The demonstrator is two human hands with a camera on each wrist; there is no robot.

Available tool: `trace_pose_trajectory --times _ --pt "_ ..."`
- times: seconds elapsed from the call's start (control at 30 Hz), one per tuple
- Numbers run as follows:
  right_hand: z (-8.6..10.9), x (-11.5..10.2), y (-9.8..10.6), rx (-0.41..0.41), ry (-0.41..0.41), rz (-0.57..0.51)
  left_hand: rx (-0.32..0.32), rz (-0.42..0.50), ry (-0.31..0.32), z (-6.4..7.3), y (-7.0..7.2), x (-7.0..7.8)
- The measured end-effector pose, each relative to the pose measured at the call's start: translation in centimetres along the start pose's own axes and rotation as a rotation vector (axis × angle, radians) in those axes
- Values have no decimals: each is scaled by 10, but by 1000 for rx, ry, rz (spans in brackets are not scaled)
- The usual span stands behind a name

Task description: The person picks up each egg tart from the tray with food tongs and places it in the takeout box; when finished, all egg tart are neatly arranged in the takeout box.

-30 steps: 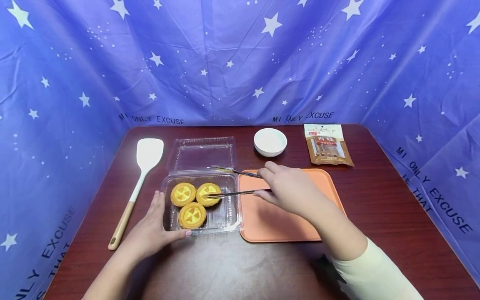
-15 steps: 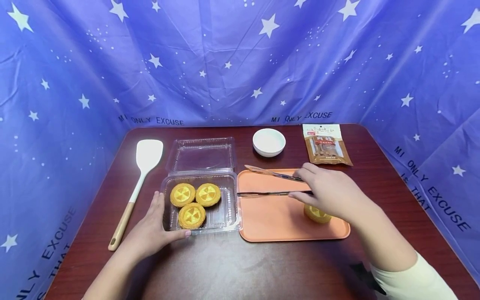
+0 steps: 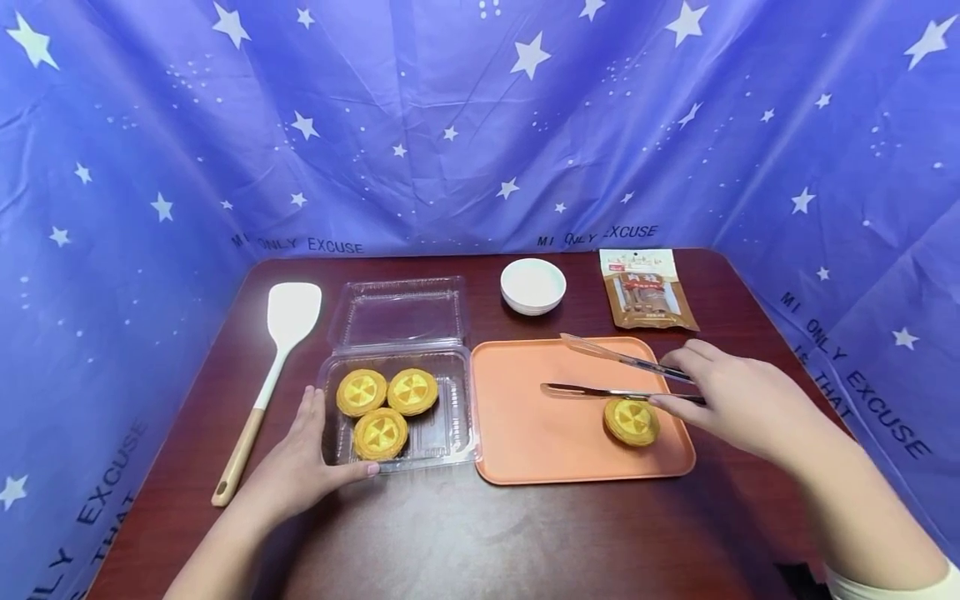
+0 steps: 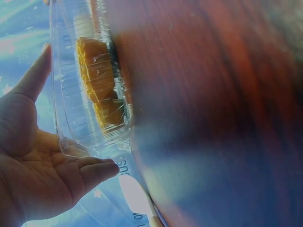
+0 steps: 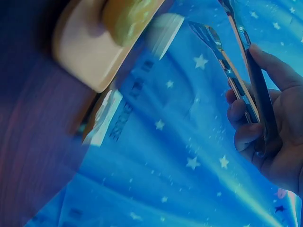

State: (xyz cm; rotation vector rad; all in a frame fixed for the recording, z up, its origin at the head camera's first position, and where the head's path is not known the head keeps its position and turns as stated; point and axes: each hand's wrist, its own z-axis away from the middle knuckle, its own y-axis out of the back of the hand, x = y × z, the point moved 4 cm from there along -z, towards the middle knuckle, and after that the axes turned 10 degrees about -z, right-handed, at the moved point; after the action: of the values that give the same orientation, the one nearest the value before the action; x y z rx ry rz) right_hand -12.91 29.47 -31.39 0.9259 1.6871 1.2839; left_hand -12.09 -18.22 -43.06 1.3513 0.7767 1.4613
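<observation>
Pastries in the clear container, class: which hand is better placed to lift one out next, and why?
Likely the right hand: it grips spread tongs whose tips point toward the container. The left hand holds no tool and touches the container's edge.

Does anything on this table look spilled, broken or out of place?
Nothing stands out: three tarts sit together in the clear container, a fourth tart sits on the orange tray, and I see no spill or breakage.
</observation>
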Motion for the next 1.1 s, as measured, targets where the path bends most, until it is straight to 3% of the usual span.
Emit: trace_pose_trajectory --times 0.47,0.8,1.1 --pt "42 38 0 -68 -101 13 3 -4 -1 3 -1 -1" --pt "61 53 -7 -142 -172 -4 4 -13 -4 2 0 -1" --pt "67 58 -11 -157 -151 18 3 -12 -6 0 -2 -1"
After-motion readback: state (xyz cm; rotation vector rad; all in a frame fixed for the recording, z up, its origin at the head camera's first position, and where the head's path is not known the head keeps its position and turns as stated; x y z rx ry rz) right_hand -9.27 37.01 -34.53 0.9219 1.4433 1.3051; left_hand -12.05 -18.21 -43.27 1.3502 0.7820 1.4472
